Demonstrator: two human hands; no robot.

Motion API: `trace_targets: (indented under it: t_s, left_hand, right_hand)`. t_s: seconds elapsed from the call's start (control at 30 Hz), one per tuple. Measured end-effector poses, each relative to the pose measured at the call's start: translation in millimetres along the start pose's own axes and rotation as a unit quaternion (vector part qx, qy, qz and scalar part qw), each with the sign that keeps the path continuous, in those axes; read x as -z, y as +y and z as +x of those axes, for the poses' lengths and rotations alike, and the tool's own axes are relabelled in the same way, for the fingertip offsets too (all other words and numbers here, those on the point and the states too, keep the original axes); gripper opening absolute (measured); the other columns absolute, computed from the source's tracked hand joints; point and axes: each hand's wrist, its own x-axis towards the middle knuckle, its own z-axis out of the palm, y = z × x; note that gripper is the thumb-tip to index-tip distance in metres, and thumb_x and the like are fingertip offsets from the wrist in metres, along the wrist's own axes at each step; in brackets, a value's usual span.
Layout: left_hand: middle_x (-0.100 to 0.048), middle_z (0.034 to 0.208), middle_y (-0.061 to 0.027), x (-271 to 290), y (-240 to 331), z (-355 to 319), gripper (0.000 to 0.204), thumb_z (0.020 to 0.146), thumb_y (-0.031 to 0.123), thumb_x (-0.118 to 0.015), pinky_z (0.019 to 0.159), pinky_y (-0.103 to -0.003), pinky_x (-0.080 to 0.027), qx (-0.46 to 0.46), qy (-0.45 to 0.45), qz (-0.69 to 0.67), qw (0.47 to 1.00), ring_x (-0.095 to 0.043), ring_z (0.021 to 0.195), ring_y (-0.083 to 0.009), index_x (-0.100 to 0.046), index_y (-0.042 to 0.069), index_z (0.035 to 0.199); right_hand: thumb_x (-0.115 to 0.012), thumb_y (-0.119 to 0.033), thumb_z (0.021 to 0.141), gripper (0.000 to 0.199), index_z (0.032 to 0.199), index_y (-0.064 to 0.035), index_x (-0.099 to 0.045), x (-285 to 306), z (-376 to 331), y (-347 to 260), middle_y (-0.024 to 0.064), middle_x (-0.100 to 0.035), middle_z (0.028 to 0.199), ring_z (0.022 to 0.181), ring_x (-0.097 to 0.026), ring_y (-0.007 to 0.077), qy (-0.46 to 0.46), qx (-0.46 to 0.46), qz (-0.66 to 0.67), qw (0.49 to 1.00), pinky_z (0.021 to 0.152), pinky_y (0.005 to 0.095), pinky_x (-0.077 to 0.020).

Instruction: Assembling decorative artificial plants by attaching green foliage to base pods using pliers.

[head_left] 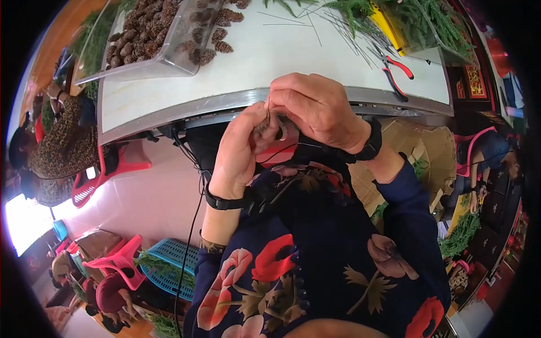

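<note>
Your left hand (241,138) and right hand (314,107) pinch a thin wire (269,107), likely for fine control, pliers (386,60) within easy reach.

Pinecones (144,32) lie in a bin (172,66) left of the pliers (386,60).

A white surface (242,56) with a metal edge stands above a pinkish floor (163,197). Left of the surface are a red plastic chair (135,160) and, farther away, a glaring bright opening (25,222); right of it, dark furniture (488,239).
</note>
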Motion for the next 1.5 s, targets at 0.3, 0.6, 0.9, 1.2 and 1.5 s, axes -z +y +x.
trace_targets:
  t_s: [0.3, 0.6, 0.9, 1.2, 1.5]
  left_hand:
    - [-0.037, 0.064, 0.0031, -7.0, -14.1, 7.2, 0.019, 0.091, 0.014, -0.046, 0.054, -0.022, -0.026, -0.087, 0.084, 0.009, 0.993, -0.031, 0.058, -0.0068, -0.047, 0.007, 0.073]
    - [-0.032, 0.068, 0.0056, 0.4, -16.0, 4.5, 0.018, 0.091, 0.017, -0.040, 0.053, -0.022, -0.021, -0.105, 0.075, 0.110, 0.985, -0.026, 0.059, -0.0047, -0.046, 0.008, 0.076]
    - [-0.034, 0.070, 0.0057, 4.2, -5.3, -5.6, 0.020, 0.097, 0.021, -0.044, 0.053, -0.020, -0.020, -0.074, -0.007, 0.156, 0.985, -0.027, 0.061, -0.0043, -0.052, 0.004, 0.089]
    - [-0.035, 0.071, 0.0061, -0.9, -3.1, -10.0, 0.020, 0.098, 0.021, -0.046, 0.053, -0.019, -0.019, -0.059, 0.008, 0.154, 0.986, -0.028, 0.062, -0.0030, -0.052, 0.004, 0.091]
    - [-0.039, 0.074, 0.0058, 1.3, -4.8, -6.9, 0.012, 0.098, 0.017, -0.048, 0.057, -0.018, -0.027, -0.093, -0.030, 0.262, 0.960, -0.033, 0.065, -0.0038, -0.051, 0.006, 0.094]
  right_hand:
    - [-0.068, 0.006, 0.077, 0.018, 0.092, -0.0023, -0.063, -14.5, -20.3, -12.9, 0.0069, -0.060, 0.092, 0.071, -0.063, 0.0227, 0.028, -0.115, 0.014, 0.993, 0.059, 0.0297, -0.0509]
    - [-0.066, 0.005, 0.080, 0.015, 0.094, -0.0018, -0.063, -15.2, -22.7, -17.4, 0.0079, -0.061, 0.090, 0.073, -0.062, 0.0242, 0.019, -0.168, 0.066, 0.983, 0.063, 0.0301, -0.0510]
    - [-0.066, 0.005, 0.081, 0.016, 0.095, -0.0029, -0.063, -11.2, -26.4, -15.8, 0.0075, -0.063, 0.092, 0.076, -0.063, 0.0217, 0.032, -0.161, 0.102, 0.981, 0.064, 0.0286, -0.0510]
    - [-0.066, 0.007, 0.080, 0.017, 0.094, -0.0016, -0.063, -8.2, -28.5, -17.8, 0.0081, -0.062, 0.093, 0.075, -0.064, 0.0215, 0.022, -0.156, 0.118, 0.980, 0.063, 0.0279, -0.0515]
    - [-0.063, 0.008, 0.079, 0.019, 0.096, -0.0015, -0.062, 0.9, -31.3, -15.9, 0.0090, -0.061, 0.092, 0.071, -0.063, 0.0234, -0.013, -0.154, 0.118, 0.981, 0.059, 0.0299, -0.0501]
